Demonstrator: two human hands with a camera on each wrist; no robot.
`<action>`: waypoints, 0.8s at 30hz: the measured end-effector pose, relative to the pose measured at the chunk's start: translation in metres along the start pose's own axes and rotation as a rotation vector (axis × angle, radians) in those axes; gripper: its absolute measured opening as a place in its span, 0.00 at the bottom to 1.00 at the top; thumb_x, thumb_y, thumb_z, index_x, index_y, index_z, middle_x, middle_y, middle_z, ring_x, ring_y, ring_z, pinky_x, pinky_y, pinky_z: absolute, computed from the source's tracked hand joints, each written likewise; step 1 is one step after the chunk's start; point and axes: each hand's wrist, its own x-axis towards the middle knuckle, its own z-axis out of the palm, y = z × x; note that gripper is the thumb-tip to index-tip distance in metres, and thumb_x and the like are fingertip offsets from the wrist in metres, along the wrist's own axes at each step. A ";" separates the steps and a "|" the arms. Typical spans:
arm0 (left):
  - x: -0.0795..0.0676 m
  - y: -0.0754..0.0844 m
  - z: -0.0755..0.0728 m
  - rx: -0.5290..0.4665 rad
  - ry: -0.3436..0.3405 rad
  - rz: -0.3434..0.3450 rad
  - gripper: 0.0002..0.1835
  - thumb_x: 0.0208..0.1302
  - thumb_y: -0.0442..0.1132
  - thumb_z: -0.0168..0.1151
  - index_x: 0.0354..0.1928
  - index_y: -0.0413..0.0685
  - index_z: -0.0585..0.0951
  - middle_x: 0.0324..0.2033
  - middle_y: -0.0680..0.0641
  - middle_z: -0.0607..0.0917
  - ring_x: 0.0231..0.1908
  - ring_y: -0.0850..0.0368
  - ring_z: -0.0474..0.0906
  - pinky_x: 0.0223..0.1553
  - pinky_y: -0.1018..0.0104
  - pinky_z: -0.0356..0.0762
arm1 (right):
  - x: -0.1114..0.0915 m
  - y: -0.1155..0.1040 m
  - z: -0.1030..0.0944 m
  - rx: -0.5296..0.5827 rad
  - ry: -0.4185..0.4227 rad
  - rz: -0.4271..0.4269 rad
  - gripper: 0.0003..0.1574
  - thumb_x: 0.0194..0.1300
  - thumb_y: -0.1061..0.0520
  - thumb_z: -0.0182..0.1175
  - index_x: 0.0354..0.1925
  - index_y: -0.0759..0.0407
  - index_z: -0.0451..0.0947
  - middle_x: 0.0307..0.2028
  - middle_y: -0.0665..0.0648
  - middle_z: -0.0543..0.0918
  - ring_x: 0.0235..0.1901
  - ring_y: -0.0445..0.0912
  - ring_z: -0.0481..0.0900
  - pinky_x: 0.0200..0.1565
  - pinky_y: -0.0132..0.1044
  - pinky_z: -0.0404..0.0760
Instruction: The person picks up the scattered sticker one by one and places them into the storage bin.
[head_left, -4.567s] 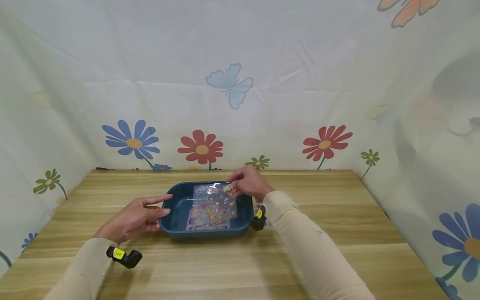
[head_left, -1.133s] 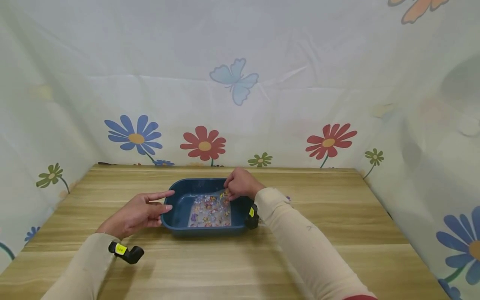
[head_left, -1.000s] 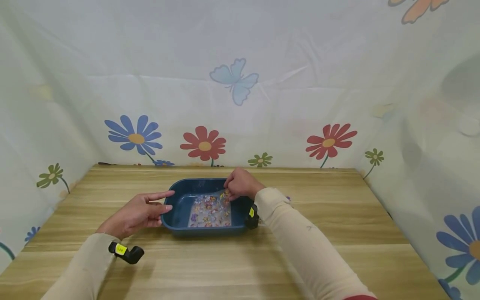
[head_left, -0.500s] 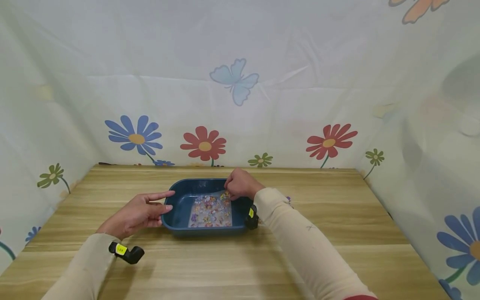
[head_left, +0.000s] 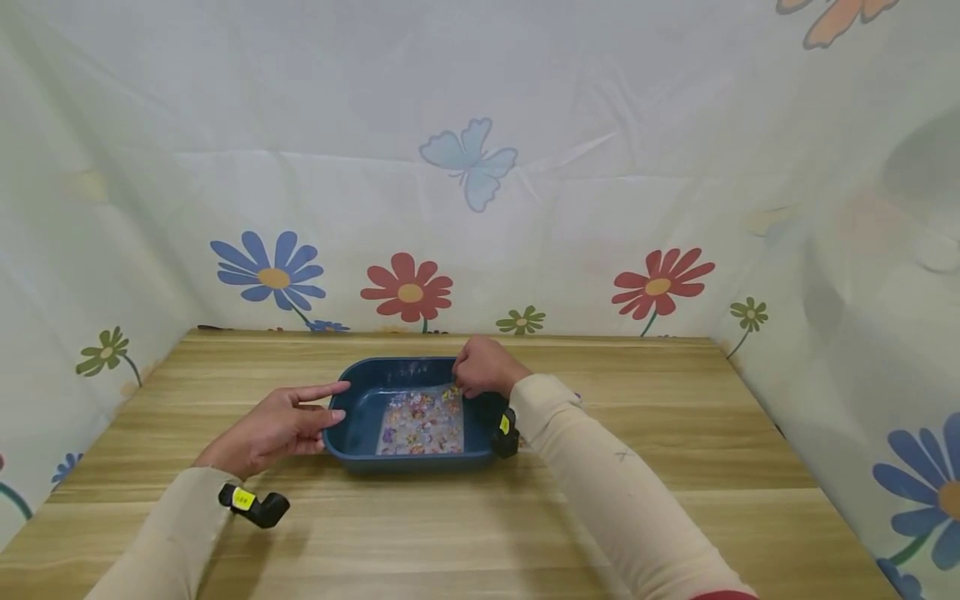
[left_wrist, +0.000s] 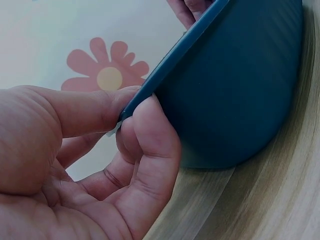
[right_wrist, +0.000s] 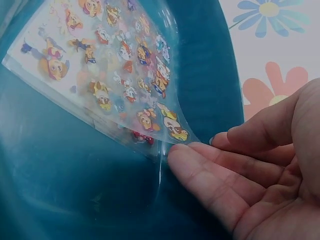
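Dark-blue rounded rectangular tray (head_left: pixel 412 466): stood on the wood-grained surface (head_left: pixel 390 537).
Left hand (head_left: pixel 272 425): pinched its rim (left_wrist: pixel 172 61).
Right hand (head_left: pixel 487 369): pinched a corner of clear cartoon-printed plastic sheets (right_wrist: pixel 107 67) inside.

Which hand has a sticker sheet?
The right hand: it pinches the corner of a sticker sheet, while the left hand grips the rim of the tray.

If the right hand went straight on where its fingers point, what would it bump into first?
Most likely the sticker sheets in the blue tub; the right hand pinches a corner of them. Exact depth is hard to judge.
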 end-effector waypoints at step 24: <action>0.000 -0.003 0.000 -0.003 0.003 0.007 0.41 0.61 0.45 0.69 0.75 0.56 0.62 0.32 0.48 0.80 0.27 0.56 0.77 0.37 0.65 0.83 | -0.001 -0.002 0.002 -0.211 -0.072 -0.072 0.16 0.60 0.67 0.51 0.30 0.72 0.85 0.18 0.55 0.81 0.19 0.41 0.79 0.34 0.43 0.88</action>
